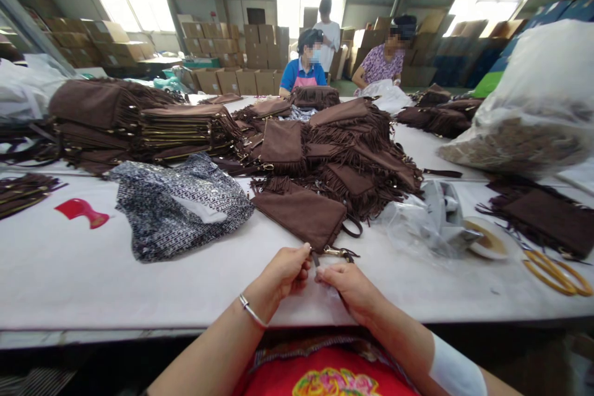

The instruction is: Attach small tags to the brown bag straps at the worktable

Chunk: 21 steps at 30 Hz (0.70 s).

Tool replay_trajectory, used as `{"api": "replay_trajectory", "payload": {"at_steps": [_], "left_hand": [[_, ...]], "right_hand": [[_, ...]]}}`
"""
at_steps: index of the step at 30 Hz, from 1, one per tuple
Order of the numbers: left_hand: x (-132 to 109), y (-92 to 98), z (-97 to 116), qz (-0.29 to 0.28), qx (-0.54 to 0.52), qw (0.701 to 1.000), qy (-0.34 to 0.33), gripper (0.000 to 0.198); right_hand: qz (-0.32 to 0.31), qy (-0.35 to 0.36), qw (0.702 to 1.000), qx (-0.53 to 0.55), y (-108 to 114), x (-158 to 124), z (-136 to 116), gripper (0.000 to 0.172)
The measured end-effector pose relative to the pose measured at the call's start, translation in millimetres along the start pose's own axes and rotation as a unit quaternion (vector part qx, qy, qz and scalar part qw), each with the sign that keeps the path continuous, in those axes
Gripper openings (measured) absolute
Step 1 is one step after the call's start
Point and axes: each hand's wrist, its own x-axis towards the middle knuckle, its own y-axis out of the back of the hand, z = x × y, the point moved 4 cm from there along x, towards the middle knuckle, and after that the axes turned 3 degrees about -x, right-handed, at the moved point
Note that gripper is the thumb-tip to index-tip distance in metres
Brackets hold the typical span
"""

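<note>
A brown fringed pouch (301,213) lies on the white table near its front edge, one corner towards me. My left hand (284,272) is closed, thumb and finger pinching at that near corner. Just to its right, my right hand (355,288) is closed on a narrow dark strap (316,260) by the same corner. Something clear, perhaps plastic, shows under the right fingers, but I cannot make it out. A gold clasp (335,252) lies beside the corner, and a wrist loop (353,226) sticks out at the pouch's right side.
Behind the pouch rises a heap of fringed pouches (362,148), with stacked ones (180,127) at left. A patterned bag (180,210) and a red tool (83,211) lie left. Tape dispenser (443,210), tape roll (487,240) and yellow-handled scissors (557,272) lie right. Co-workers are opposite.
</note>
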Motion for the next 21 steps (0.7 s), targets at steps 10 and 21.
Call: {"api": "replay_trajectory", "payload": {"at_steps": [10, 21], "left_hand": [[16, -5.9, 11, 0.004, 0.024, 0.999, 0.021, 0.038], [22, -1.3, 6, -0.007, 0.008, 1.0, -0.017, 0.037]], "right_hand": [[0.024, -0.019, 0.999, -0.021, -1, 1, 1, 0.046], [0.036, -0.057, 0.997, -0.031, -3, 7, 8, 0.038]]}}
